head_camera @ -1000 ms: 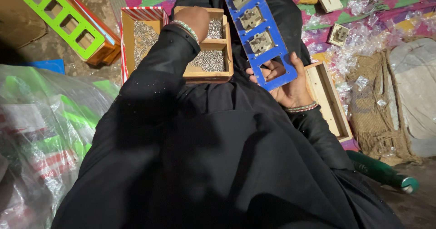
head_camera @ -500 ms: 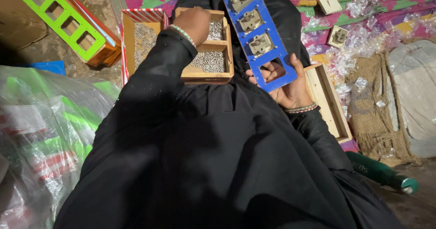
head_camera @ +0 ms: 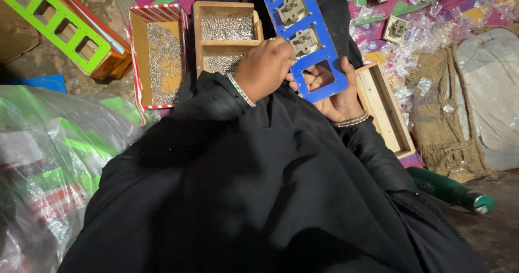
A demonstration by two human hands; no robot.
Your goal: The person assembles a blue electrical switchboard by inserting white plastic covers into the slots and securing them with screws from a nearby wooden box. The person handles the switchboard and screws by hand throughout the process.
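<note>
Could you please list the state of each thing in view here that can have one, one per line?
Blue frame: held from below by the right hand; three windows filled with sockets, the nearest one empty.
Left hand: resting at the frame's edge; its grip is hidden.
Wooden box: open, both compartments holding small metal pins.
Striped box: open, pins inside.
Wooden tray: open, looks empty.
Green frame: windows all empty.
</note>
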